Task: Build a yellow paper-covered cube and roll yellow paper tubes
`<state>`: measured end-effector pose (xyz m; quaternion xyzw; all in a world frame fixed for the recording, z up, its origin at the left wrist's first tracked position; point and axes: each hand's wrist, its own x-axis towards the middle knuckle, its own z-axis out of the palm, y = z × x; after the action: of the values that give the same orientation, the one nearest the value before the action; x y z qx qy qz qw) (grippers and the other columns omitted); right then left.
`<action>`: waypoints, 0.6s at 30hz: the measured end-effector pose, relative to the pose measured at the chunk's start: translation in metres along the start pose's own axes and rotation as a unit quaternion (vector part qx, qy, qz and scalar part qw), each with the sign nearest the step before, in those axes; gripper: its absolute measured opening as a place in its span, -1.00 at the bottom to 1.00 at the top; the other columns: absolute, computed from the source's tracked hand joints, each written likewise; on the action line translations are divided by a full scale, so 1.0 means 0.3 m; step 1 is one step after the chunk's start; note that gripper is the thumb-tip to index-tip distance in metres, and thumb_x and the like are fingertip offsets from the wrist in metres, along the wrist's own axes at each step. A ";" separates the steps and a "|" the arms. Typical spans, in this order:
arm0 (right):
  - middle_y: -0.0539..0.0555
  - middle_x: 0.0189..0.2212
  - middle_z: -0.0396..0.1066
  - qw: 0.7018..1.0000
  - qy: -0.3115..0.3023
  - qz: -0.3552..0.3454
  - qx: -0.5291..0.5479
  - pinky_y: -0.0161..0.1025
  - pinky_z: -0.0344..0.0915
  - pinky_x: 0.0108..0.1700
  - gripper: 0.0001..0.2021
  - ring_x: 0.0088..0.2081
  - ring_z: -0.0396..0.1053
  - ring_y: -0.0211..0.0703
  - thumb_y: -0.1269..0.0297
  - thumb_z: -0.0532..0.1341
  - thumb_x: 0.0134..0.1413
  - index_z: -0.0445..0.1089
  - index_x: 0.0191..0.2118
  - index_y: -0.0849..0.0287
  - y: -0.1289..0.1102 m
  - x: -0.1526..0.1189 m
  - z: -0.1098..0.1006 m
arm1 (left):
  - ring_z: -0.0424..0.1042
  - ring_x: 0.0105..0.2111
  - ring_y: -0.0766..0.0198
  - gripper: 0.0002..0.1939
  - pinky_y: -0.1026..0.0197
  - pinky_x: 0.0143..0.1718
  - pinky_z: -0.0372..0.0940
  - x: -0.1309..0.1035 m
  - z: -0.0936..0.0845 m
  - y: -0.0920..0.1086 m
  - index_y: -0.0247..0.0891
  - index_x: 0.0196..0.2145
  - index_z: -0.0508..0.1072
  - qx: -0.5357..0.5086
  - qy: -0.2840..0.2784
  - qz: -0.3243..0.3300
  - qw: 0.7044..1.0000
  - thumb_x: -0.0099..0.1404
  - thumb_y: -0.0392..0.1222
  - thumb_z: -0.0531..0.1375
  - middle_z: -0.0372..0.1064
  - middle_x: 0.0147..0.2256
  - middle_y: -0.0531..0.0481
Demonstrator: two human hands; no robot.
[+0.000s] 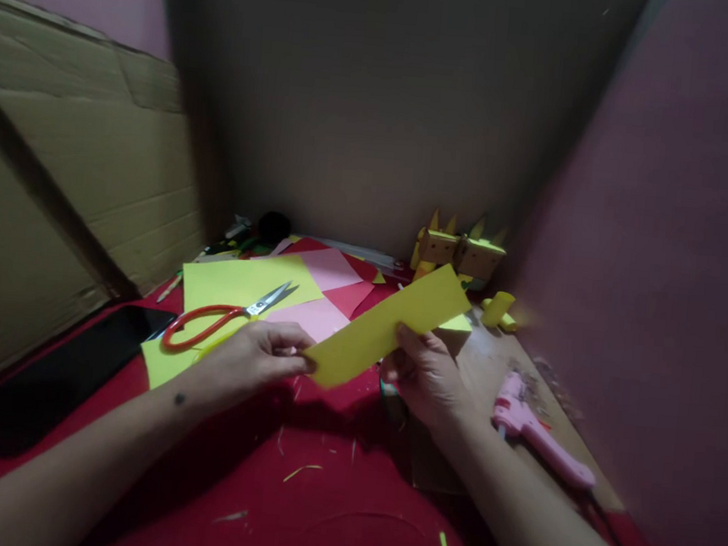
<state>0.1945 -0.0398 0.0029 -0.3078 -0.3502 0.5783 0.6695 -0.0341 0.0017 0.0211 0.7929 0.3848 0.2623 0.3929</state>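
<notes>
A yellow paper strip (391,326) is held up between both hands, slanting up to the right. My left hand (277,350) pinches its lower left corner. My right hand (423,367) grips its lower edge near the middle, thumb on the front face. Scissors with red handles (207,319) lie on yellow-green paper (210,282) behind my left hand, blades pointing away to the right. Pink paper (330,268) and red paper (353,298) lie beside them.
At the right, a pink glue gun (541,437) rests on a board (484,351) near a yellow paper roll (499,309). Two small cardboard figures (438,247) stand behind. A black flat object (54,382) lies left on the red cloth (267,502), among paper scraps.
</notes>
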 end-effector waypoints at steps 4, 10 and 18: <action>-0.04 -0.65 0.50 0.999 -0.039 0.004 -0.007 -0.39 0.36 -0.59 -0.75 -0.67 0.42 -0.28 0.15 0.54 -0.30 0.57 -0.49 0.17 -0.014 -0.017 0.015 | 0.42 -0.42 0.22 -0.78 0.18 -0.39 0.30 0.009 -0.003 -0.050 -0.20 -0.37 0.55 0.074 0.168 0.059 0.981 0.18 -0.05 0.16 0.47 -0.36 -0.03; 0.00 -0.20 0.64 0.986 -0.107 -0.060 -0.116 -0.08 0.42 0.09 -0.87 -0.08 0.56 -0.10 0.32 0.45 -0.11 0.64 -0.35 -0.04 -0.013 -0.053 0.022 | 0.41 -0.02 -0.11 -0.54 -0.18 0.04 0.28 0.031 -0.057 -0.115 -0.32 0.03 0.47 0.230 0.262 0.033 0.937 0.23 -0.13 0.07 0.31 0.09 -0.32; 0.03 -0.04 0.59 0.928 -0.176 -0.018 -0.329 0.11 0.29 0.20 -0.80 0.10 0.47 -0.01 0.35 0.32 0.03 0.63 -0.25 -0.11 0.044 -0.084 0.019 | 0.40 -0.10 0.10 -0.48 0.10 -0.08 0.36 -0.039 -0.129 -0.027 -0.11 0.04 0.43 0.112 -0.060 0.031 0.991 0.12 -0.02 0.33 0.41 0.00 -0.07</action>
<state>0.1802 -0.0628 -0.0076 -0.3973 -0.6386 0.4632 0.4688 -0.0718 0.0116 0.0347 0.8580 0.3625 0.1813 0.3154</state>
